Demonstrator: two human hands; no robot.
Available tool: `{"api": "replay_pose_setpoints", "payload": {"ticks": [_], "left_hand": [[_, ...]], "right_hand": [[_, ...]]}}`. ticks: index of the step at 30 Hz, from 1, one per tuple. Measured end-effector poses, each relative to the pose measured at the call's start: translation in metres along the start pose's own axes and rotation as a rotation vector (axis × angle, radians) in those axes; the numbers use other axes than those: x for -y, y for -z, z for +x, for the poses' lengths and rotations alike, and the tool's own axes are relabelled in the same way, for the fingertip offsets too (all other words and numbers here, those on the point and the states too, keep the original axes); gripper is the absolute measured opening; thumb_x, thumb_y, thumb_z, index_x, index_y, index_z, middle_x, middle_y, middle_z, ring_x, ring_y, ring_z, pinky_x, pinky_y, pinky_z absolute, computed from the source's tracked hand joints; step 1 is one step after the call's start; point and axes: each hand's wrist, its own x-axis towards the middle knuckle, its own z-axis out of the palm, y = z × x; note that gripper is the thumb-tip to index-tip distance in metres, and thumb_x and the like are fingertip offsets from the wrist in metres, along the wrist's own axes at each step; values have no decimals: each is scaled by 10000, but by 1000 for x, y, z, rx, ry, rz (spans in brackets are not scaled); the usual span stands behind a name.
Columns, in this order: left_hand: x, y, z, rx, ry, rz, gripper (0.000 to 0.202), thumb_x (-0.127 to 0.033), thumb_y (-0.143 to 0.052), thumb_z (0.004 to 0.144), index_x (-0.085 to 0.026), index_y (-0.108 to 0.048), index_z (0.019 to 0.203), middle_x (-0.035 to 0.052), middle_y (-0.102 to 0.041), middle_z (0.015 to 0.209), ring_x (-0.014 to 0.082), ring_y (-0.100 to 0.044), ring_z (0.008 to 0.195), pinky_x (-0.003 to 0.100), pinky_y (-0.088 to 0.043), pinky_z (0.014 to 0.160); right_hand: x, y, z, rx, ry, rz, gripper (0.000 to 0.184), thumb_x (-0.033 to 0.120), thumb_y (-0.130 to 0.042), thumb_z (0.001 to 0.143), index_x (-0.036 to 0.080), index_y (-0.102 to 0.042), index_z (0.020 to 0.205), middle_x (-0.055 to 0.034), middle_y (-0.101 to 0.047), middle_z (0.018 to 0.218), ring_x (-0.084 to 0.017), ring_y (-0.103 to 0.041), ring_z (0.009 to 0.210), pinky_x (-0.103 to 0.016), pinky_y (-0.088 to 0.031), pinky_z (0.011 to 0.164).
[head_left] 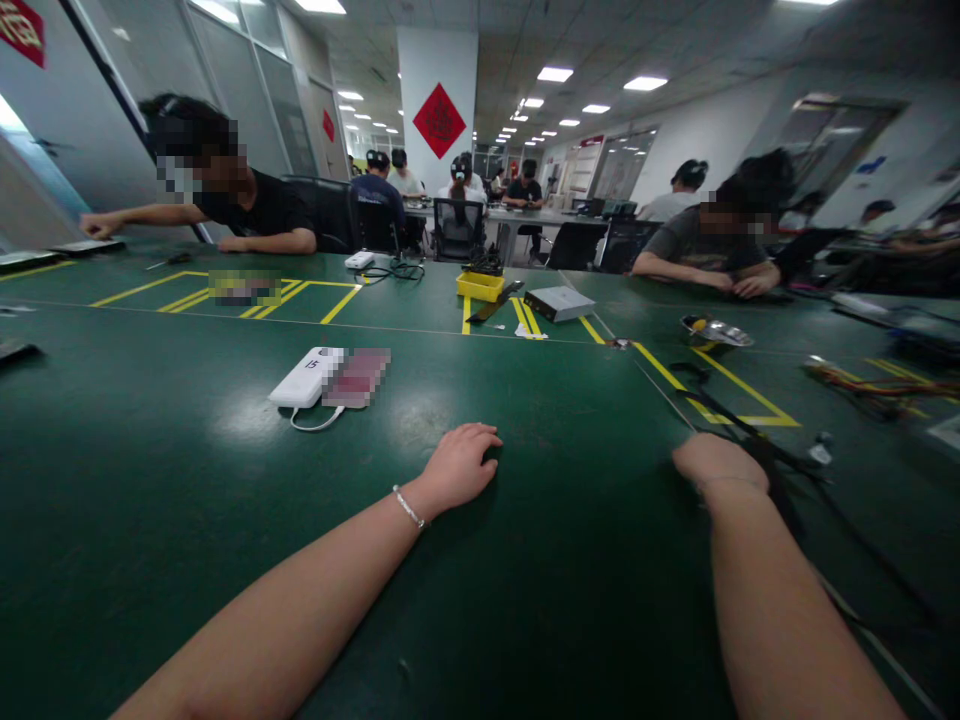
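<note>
My left hand [462,466], with a bracelet [409,507] at the wrist, rests on the green tabletop [555,520]. Its fingers are loosely bent, the thumb stands apart, and nothing is in it. Beyond it to the left lies a white power bank [306,378], joined by a short white cable [319,427] to a blurred-out flat reddish object [356,378]. On the right, my right hand [721,465] is low over the table beside black cables [780,450]. Its fingers are turned away and smeared, so whether they grip a cable is hidden.
Yellow tape lines mark the table. Farther back are a yellow tray [480,288] with dark cables, a grey box [559,303], and a small shiny dish [716,331]. Bundled wires [877,385] lie at right. A person sits at the far left [262,205], another at the far right [697,240].
</note>
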Motion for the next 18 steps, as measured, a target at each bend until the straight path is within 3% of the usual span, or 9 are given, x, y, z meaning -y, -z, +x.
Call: {"api": "replay_pose_setpoints", "payload": {"ticks": [4, 7, 10, 13, 16, 18], "left_hand": [[1, -1, 0, -3, -1, 0, 296, -229, -483, 771, -203, -574, 1052, 43, -529, 1230, 204, -438, 1162, 370, -317, 1007], [2, -2, 0, -23, -8, -17, 279, -236, -493, 772, -208, -571, 1038, 46, -534, 1220, 210, -444, 1156, 382, -321, 1001], [1, -2, 0, -51, 0, -48, 280, -270, -525, 765, -212, -559, 1037, 52, -570, 1156, 219, -482, 1109, 390, -348, 970], [-2, -2, 0, -72, 26, -96, 376, -334, -591, 724, -214, -523, 1074, 54, -605, 1068, 227, -536, 1017, 389, -396, 905], [-7, -1, -1, -75, 25, -160, 451, -321, -635, 684, -220, -486, 1098, 37, -625, 1000, 219, -568, 935, 357, -436, 826], [-10, -2, -1, -66, 31, -190, 338, -251, -589, 718, -215, -504, 1043, 29, -632, 927, 197, -588, 851, 316, -456, 739]], "right_hand": [[-2, 2, 1, -22, 34, -16, 282, 214, -449, 720, 102, -649, 884, -226, -586, 1061, -315, -586, 914, -391, -457, 683], [10, 0, -4, -77, 170, 33, 271, 268, -449, 736, 133, -633, 883, -183, -620, 982, -289, -593, 870, -362, -438, 656], [43, -9, -28, -76, 420, 216, 226, 310, -482, 738, 193, -601, 890, -89, -646, 862, -206, -595, 748, -296, -413, 619], [84, -24, -68, 12, 661, 414, 179, 337, -506, 739, 210, -568, 848, -21, -622, 711, -145, -552, 609, -253, -376, 546], [116, -42, -107, 65, 782, 530, 139, 325, -526, 728, 208, -546, 801, 17, -578, 623, -122, -517, 563, -236, -349, 525], [127, -51, -122, 98, 815, 582, 129, 321, -524, 733, 202, -539, 780, 25, -561, 605, -113, -502, 549, -231, -338, 518]]}}
